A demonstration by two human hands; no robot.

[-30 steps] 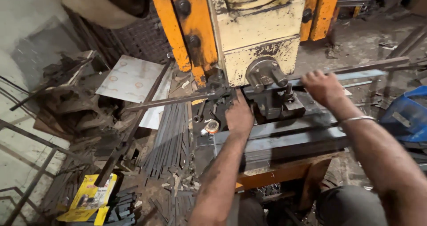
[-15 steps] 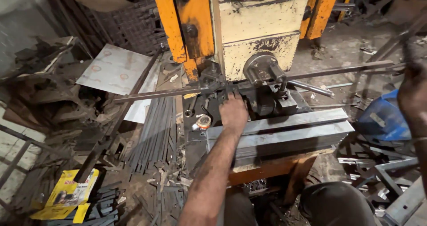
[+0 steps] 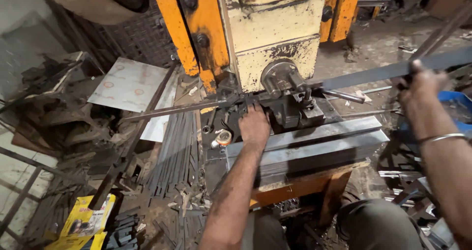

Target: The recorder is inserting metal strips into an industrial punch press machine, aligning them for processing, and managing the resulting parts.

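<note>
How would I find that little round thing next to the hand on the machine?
Start at the big yellow and orange press and drop to the dark steel table below it. Just beside the left hand sits a small round tin, the only pale, orange-ringed thing among the grey metal strips.
</note>
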